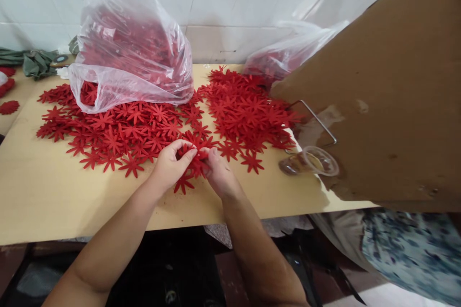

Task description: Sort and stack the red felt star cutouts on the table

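Note:
My left hand [175, 163] and my right hand [219, 171] meet over the table, fingertips pinched on red flower-shaped cutouts [197, 165] held between them. How many pieces are in my fingers I cannot tell. One loose red flower cutout [184, 183] lies just below my hands. To the left spreads a wide pile of the same red cutouts [115, 139], and a second heap of cutouts [248, 110] lies behind and right of my right hand.
A clear plastic bag [133, 57] full of red pieces rests on the left pile. Another bag [288, 53] is at the back right. A large brown cardboard panel [389, 86], a bent metal rod [319, 122] and a clear plastic cup [309, 161] bound the right side. Green cloth [39, 63] lies far left.

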Demonstrator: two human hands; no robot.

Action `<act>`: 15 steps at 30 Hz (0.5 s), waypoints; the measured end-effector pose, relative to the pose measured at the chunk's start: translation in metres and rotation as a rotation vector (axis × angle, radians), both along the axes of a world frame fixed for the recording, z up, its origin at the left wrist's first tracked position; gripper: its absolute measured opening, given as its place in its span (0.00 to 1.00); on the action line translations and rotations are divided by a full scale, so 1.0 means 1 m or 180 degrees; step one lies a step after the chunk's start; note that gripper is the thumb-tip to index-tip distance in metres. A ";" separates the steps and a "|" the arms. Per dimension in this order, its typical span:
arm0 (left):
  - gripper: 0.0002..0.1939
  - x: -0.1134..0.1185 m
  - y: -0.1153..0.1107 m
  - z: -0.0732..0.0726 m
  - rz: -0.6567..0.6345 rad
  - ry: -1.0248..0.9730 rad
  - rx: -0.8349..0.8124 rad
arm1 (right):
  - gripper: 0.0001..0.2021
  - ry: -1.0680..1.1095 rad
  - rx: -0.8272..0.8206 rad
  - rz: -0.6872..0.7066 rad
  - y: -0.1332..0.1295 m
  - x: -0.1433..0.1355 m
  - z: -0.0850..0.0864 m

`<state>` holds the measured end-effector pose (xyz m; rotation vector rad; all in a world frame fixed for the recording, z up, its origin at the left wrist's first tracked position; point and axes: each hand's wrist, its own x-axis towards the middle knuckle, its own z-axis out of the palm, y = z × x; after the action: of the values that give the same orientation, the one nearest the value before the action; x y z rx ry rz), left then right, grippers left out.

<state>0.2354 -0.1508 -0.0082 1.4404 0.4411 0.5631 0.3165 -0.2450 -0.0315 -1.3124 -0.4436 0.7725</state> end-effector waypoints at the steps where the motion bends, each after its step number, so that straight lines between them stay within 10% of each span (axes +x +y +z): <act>1: 0.05 0.000 0.000 -0.001 -0.0038 0.0033 0.0039 | 0.22 -0.0065 0.0001 0.0166 0.000 0.000 0.001; 10: 0.09 -0.004 0.001 0.012 -0.0305 0.0093 -0.0675 | 0.16 -0.1115 -0.0077 0.0698 -0.005 0.015 0.025; 15: 0.07 -0.002 0.001 0.012 -0.0098 0.0214 -0.0515 | 0.16 -0.2038 -0.0854 -0.0469 -0.018 0.081 0.041</act>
<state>0.2330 -0.1501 0.0037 1.3116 0.5054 0.4450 0.3976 -0.2633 0.0094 -1.8234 -0.7565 0.2758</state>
